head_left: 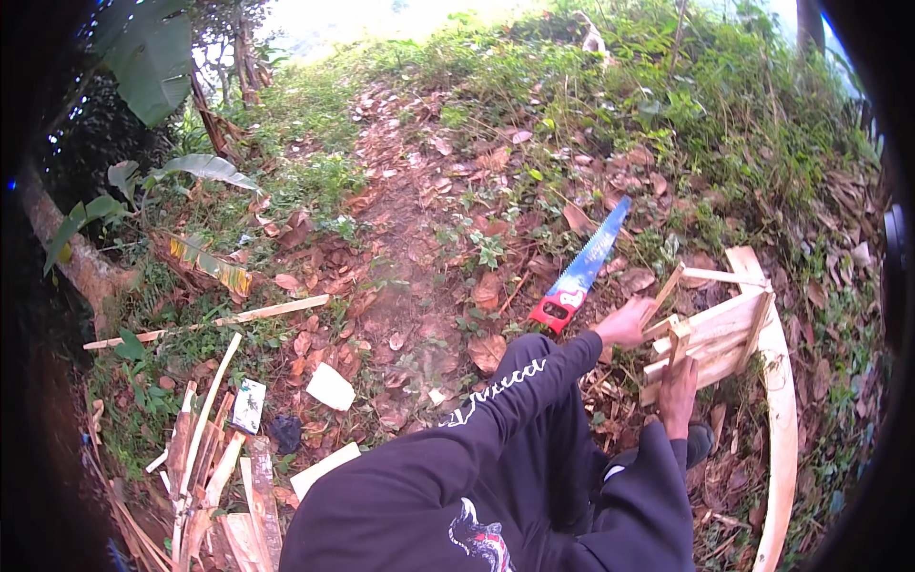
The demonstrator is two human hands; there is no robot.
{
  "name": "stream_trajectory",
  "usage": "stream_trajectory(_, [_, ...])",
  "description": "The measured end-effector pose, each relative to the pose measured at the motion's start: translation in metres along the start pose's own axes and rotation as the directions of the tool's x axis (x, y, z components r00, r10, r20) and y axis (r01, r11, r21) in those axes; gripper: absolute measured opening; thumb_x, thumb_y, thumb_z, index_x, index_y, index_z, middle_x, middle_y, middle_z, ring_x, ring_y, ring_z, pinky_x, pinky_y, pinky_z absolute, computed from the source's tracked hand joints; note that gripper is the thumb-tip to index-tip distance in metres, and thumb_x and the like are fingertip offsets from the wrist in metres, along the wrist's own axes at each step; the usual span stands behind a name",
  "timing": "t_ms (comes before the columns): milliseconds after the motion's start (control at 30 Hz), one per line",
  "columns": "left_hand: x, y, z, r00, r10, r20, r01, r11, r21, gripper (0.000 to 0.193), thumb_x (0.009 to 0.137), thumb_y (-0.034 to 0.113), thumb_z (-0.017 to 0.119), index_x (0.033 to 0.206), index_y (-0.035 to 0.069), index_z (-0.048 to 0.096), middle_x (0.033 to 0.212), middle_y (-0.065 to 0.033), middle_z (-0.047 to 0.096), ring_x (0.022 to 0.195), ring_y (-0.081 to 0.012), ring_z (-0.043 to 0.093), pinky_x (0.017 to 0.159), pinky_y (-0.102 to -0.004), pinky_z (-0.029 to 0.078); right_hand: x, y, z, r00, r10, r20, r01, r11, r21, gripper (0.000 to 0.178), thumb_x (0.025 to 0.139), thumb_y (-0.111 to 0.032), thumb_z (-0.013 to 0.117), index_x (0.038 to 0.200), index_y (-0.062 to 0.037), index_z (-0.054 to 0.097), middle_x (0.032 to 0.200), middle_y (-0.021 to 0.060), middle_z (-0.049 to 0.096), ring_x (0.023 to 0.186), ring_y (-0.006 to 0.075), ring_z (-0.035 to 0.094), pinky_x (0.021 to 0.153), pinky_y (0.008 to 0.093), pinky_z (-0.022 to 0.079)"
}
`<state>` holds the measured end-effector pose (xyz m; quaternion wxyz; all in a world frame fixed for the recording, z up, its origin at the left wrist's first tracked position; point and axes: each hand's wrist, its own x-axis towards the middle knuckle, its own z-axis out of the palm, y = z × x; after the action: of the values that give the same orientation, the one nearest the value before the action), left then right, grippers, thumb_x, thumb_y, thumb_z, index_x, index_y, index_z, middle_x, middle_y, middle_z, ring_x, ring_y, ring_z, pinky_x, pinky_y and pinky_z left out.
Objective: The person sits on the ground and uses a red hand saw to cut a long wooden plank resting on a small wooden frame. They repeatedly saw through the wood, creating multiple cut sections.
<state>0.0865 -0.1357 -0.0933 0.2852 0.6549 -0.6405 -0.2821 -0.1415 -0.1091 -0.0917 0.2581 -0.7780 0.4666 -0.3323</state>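
Observation:
A small frame of pale wooden slats (710, 345), something like an open crate, is tilted at my right side. Close to its left end, my left hand (624, 322) is closed at the lower end of a thin wooden strip that slants up to the frame's upper corner. My right hand (678, 393) grips the short upright piece on the frame's near side, its fingers pointing up along the wood. Behind the frame and along its right runs a long pale board (780, 410). A handsaw (583, 269) with a blue blade and red handle lies on the leaves beyond my left hand.
Cut wood pieces (205, 486) are heaped at lower left, beside a white box (249, 406) and a dark crumpled thing (285, 434). A long thin stick (210, 321) lies farther off. Pale offcuts (331, 386) rest on leaf litter. A dirt path (396, 229) runs uphill between plants.

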Motion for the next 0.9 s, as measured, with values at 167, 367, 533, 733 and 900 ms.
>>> stream_trajectory(167, [-0.022, -0.020, 0.034, 0.994, 0.088, 0.068, -0.094, 0.992, 0.084, 0.075, 0.071, 0.013, 0.074, 0.139, 0.008, 0.044, 0.110, -0.0257, 0.061, 0.110, -0.0432, 0.059, 0.094, -0.0483, 0.049, -0.017, 0.004, -0.014, 0.995, 0.043, 0.094, -0.041, 0.999, -0.026, 0.038, 0.085, -0.014, 0.066, 0.112, 0.0044, 0.046, 0.108, 0.0271, 0.047, 0.105, 0.0494, 0.048, 0.091, 0.0527, 0.041])
stream_trajectory(367, [-0.030, 0.004, 0.061, 0.991, 0.136, 0.011, -0.137, 0.985, 0.104, 0.032, 0.078, 0.003, 0.059, 0.109, 0.004, 0.059, 0.084, -0.0243, 0.066, 0.086, -0.0447, 0.066, 0.073, -0.0524, 0.055, -0.047, 0.010, 0.004, 0.987, 0.128, -0.094, -0.132, 0.990, -0.040, 0.093, 0.063, -0.027, 0.087, 0.136, -0.0021, 0.034, 0.129, 0.0270, 0.037, 0.124, 0.0468, 0.041, 0.107, 0.0498, 0.038])
stream_trajectory(533, [-0.032, 0.000, 0.069, 0.995, 0.084, -0.053, -0.079, 0.993, 0.089, 0.021, 0.077, 0.005, 0.060, 0.099, 0.004, 0.059, 0.083, -0.0247, 0.066, 0.085, -0.0449, 0.066, 0.073, -0.0525, 0.055, -0.051, 0.002, 0.023, 0.978, 0.182, -0.107, -0.192, 0.977, -0.093, 0.125, 0.061, -0.028, 0.091, 0.153, -0.0040, 0.010, 0.151, 0.0271, 0.020, 0.142, 0.0454, 0.023, 0.119, 0.0482, 0.027])
stream_trajectory(733, [-0.036, -0.005, 0.096, 0.978, 0.187, -0.097, -0.179, 0.980, 0.085, 0.031, 0.080, 0.007, 0.059, 0.111, 0.003, 0.060, 0.089, -0.0225, 0.066, 0.086, -0.0417, 0.066, 0.075, -0.0506, 0.053, -0.054, 0.042, 0.041, 0.944, 0.250, -0.213, -0.209, 0.958, 0.198, 0.092, 0.066, -0.014, 0.082, 0.145, -0.0080, 0.035, 0.150, 0.0241, 0.027, 0.143, 0.0438, 0.025, 0.119, 0.0497, 0.027])
stream_trajectory(900, [-0.031, -0.019, 0.111, 0.992, 0.107, -0.063, -0.090, 0.970, 0.226, 0.033, 0.081, 0.006, 0.058, 0.114, 0.004, 0.059, 0.094, -0.0191, 0.067, 0.090, -0.0387, 0.065, 0.079, -0.0503, 0.051, -0.064, 0.051, 0.031, 0.978, 0.156, -0.139, -0.173, 0.978, -0.118, 0.084, 0.066, 0.000, 0.068, 0.144, -0.0143, 0.039, 0.150, 0.0243, 0.028, 0.143, 0.0444, 0.023, 0.120, 0.0493, 0.024])
